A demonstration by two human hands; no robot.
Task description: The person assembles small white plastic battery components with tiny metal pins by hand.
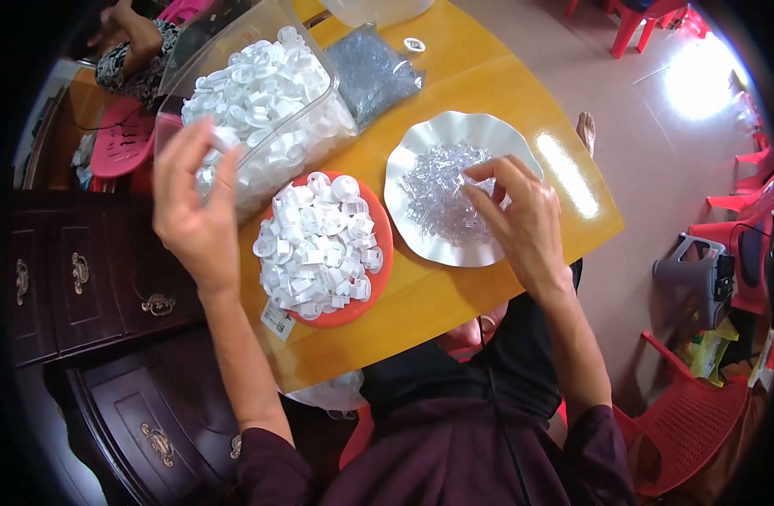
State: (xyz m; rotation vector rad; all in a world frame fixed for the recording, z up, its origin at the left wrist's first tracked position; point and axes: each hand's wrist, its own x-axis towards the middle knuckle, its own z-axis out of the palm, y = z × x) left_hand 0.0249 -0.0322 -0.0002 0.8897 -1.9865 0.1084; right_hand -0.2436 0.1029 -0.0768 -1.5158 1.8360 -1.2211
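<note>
At the near side of a clear plastic bin [260, 21] heaped with small white plastic parts [264, 84], my left hand [193, 207] is raised. It is blurred by motion and pinches one white plastic part [225, 138] between thumb and fingers. My right hand [528, 223] hovers over a scalloped white plate [395, 181] covered with small clear plastic pieces [442, 194]. Its thumb and index finger are curled toward each other; whatever they hold is too small to make out. Between the hands, an orange-red round tray [385, 244] bears a pile of white plastic parts [319, 244].
A grey translucent bag [372, 72] and a small round white piece [414, 45] lie farther back on the yellow wooden table [488, 59]. Dark drawers [108, 270] stand at left. Another person's arm [138, 38] shows far left. Red chairs [690, 422] stand at right.
</note>
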